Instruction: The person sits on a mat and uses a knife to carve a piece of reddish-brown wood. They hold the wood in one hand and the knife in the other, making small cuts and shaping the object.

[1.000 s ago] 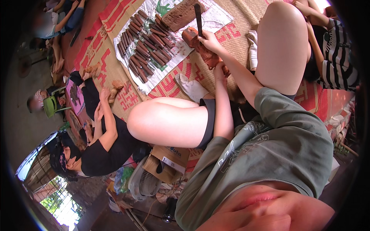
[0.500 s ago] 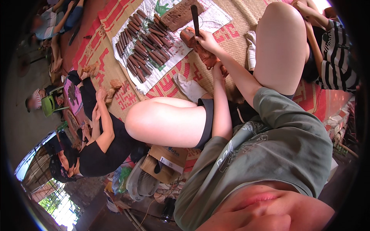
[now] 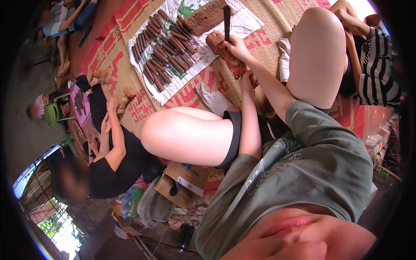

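Observation:
A reddish-brown wood carving lies in front of me between my legs, over the mat near the edge of a white cloth. At its near end my left hand is closed around it, the fingers partly hidden. My right hand grips a dark, slim carving chisel that stands nearly upright against the carving's far part. The chisel's lower end is hidden by the hand and the wood. Many brown-handled tools lie in rows on the white cloth, left of the carving.
A long brown block sits at the cloth's far edge. Red-patterned straw matting spreads underneath. To my left sits a person in black; a person in stripes is at the right. A cardboard box and a grey fan stand behind my left knee.
The view has shifted slightly. My right hand and the chisel stay at the carving, with the chisel a little more upright. The person on the left has turned their head.

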`<state>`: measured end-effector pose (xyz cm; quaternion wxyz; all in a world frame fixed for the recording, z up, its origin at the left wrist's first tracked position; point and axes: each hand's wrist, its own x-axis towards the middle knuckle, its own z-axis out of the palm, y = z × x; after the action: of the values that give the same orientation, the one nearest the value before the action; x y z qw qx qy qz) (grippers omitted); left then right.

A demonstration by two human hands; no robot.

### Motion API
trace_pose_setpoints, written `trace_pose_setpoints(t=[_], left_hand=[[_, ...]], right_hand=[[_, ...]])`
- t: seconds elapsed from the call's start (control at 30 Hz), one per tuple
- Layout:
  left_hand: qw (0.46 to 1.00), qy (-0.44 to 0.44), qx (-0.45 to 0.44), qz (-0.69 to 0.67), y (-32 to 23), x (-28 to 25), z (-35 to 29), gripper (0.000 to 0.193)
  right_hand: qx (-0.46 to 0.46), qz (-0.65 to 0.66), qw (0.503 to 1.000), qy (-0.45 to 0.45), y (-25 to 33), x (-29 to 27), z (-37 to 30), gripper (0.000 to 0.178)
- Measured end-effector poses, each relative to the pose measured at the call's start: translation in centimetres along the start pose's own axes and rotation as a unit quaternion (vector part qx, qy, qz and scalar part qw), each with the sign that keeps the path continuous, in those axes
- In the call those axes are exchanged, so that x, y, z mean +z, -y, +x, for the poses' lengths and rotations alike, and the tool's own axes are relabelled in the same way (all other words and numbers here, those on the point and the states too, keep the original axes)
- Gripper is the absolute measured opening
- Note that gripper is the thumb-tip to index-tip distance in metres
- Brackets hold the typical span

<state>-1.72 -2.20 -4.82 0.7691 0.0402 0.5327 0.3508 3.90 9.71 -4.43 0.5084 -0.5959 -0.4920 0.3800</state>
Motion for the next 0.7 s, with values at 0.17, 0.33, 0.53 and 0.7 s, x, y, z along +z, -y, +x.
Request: trace_pose_setpoints(t=[0.17, 0.33, 0.53, 0.7], left_hand=[[1.0, -0.009, 0.003, -0.028, -0.3, 1.2, -0.7, 0.023], [0.999, -0.014, 0.008, -0.029, -0.9, 2.1, -1.1, 0.022], [0.986, 0.07, -0.008, -0.152, -1.5, 2.6, -1.1, 0.027], [0.964, 0.028, -0.032, -0.264, -2.8, 5.1, -1.8, 0.026]], right_hand=[[0.018, 0.017, 0.993, -0.115, -0.3, -0.4, -0.4, 0.013], [0.023, 0.014, 0.989, -0.147, 1.3, -1.2, -1.3, 0.013], [-0.006, 0.039, 0.988, -0.15, 4.5, -1.6, -1.4, 0.012], [0.001, -0.005, 0.992, -0.125, 7.6, -2.8, -1.7, 0.014]])
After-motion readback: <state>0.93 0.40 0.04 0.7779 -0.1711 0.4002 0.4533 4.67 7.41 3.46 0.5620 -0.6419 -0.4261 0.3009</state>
